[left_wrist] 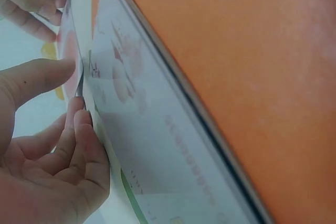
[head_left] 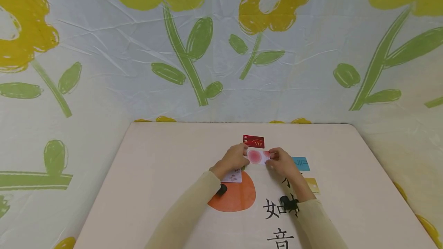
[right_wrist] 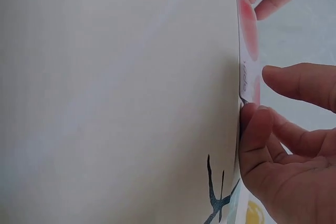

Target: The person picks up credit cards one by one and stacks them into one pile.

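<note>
A white card with pink circles [head_left: 256,157] is stretched between my two hands above the table. My left hand [head_left: 232,158] pinches its left end, thumb on the face and fingers behind. At the opposite end my right hand [head_left: 283,162] holds the card between thumb and fingers; the right wrist view shows its thumb [right_wrist: 294,82] at the pink face. Beneath my left wrist lies a pale printed card [head_left: 233,176], which looks like a stack of several layers in the left wrist view. Just beyond the held card is a red VIP card [head_left: 253,141].
Right of my right hand lie a blue card [head_left: 302,163] and a gold card [head_left: 313,185], partly covered by the forearm. The pink table mat [head_left: 155,156] bears an orange circle [head_left: 238,199] and black characters [head_left: 272,209]. A flowered cloth [head_left: 131,68] hangs behind the table.
</note>
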Action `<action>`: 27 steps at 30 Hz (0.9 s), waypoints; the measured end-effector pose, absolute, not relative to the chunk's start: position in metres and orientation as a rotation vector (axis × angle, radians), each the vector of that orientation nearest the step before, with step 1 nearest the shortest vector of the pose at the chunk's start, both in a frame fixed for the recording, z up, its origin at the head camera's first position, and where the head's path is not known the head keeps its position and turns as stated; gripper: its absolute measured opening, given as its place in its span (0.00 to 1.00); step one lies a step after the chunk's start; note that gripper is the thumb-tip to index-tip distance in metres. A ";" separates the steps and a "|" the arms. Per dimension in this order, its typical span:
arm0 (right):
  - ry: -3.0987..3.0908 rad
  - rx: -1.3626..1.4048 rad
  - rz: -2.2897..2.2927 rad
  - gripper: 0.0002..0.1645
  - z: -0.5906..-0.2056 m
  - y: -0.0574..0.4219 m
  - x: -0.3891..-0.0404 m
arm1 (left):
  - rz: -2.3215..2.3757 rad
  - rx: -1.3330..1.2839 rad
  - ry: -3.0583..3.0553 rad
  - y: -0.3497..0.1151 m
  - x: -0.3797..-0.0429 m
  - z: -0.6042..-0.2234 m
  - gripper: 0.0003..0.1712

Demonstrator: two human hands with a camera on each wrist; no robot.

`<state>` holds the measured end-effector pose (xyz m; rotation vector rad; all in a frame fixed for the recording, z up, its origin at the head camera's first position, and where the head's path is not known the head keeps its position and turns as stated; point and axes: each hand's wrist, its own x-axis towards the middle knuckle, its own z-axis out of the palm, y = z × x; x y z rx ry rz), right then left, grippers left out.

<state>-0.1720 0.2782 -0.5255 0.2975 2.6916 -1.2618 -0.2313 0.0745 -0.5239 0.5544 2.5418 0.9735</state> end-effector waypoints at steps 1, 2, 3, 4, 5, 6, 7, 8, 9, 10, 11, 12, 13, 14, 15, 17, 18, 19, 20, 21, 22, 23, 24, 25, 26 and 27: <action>2.693 0.297 -1.265 0.27 -0.525 0.278 -0.172 | 1.006 0.526 2.519 0.074 -0.231 -0.524 0.29; 2.693 0.297 -1.270 0.27 -0.525 0.278 -0.171 | 1.037 0.504 2.496 0.073 -0.231 -0.523 0.29; 2.691 0.299 -1.278 0.27 -0.524 0.278 -0.171 | 1.066 0.489 2.473 0.073 -0.230 -0.522 0.29; 2.687 0.300 -1.286 0.27 -0.523 0.278 -0.171 | 1.088 0.480 2.455 0.072 -0.230 -0.521 0.28; 2.685 0.303 -1.290 0.27 -0.523 0.278 -0.171 | 1.106 0.478 2.444 0.071 -0.229 -0.520 0.28; 2.681 0.296 -1.299 0.27 -0.522 0.277 -0.170 | 1.131 0.476 2.431 0.070 -0.229 -0.519 0.27; 2.673 0.297 -1.309 0.27 -0.521 0.277 -0.170 | 1.144 0.475 2.425 0.069 -0.228 -0.518 0.27; 2.665 0.300 -1.319 0.27 -0.520 0.277 -0.169 | 1.166 0.475 2.414 0.068 -0.228 -0.517 0.27; 2.658 0.303 -1.328 0.27 -0.519 0.277 -0.169 | 1.181 0.473 2.408 0.067 -0.228 -0.517 0.27; 2.650 0.304 -1.340 0.28 -0.518 0.276 -0.169 | 1.196 0.472 2.403 0.067 -0.228 -0.517 0.27; 2.641 0.308 -1.352 0.28 -0.518 0.276 -0.168 | 1.213 0.467 2.395 0.066 -0.228 -0.518 0.27; 2.633 0.311 -1.363 0.28 -0.517 0.276 -0.168 | 1.228 0.461 2.388 0.065 -0.228 -0.519 0.28; 2.624 0.323 -1.374 0.28 -0.517 0.275 -0.168 | 1.241 0.456 2.382 0.064 -0.228 -0.519 0.28; 2.617 0.325 -1.384 0.28 -0.516 0.275 -0.168 | 1.258 0.449 2.374 0.064 -0.229 -0.520 0.28; 2.611 0.328 -1.395 0.28 -0.516 0.275 -0.168 | 1.264 0.444 2.372 0.063 -0.229 -0.521 0.28; 2.594 0.340 -1.414 0.29 -0.516 0.274 -0.168 | 1.283 0.434 2.363 0.061 -0.230 -0.522 0.28; 2.589 0.342 -1.420 0.29 -0.516 0.273 -0.168 | 1.292 0.430 2.363 0.059 -0.230 -0.522 0.28; 2.582 0.345 -1.427 0.29 -0.516 0.273 -0.168 | 1.308 0.427 2.357 0.057 -0.230 -0.522 0.29; 2.576 0.352 -1.443 0.30 -0.516 0.272 -0.168 | 1.321 0.423 2.352 0.056 -0.230 -0.522 0.29; 2.568 0.349 -1.454 0.30 -0.515 0.272 -0.168 | 1.335 0.422 2.350 0.054 -0.230 -0.522 0.29; 2.563 0.347 -1.464 0.30 -0.515 0.271 -0.168 | 1.352 0.419 2.345 0.052 -0.230 -0.522 0.29; 2.557 0.338 -1.480 0.30 -0.514 0.271 -0.167 | 1.370 0.418 2.340 0.049 -0.230 -0.522 0.29; 2.549 0.326 -1.502 0.30 -0.513 0.270 -0.167 | 1.385 0.421 2.336 0.047 -0.229 -0.522 0.30; 2.539 0.309 -1.521 0.30 -0.512 0.269 -0.166 | 1.398 0.425 2.333 0.044 -0.229 -0.522 0.30; 2.528 0.294 -1.542 0.30 -0.511 0.267 -0.165 | 1.402 0.431 2.337 0.042 -0.229 -0.523 0.30; 2.521 0.276 -1.553 0.30 -0.509 0.266 -0.165 | 1.410 0.436 2.339 0.039 -0.229 -0.524 0.30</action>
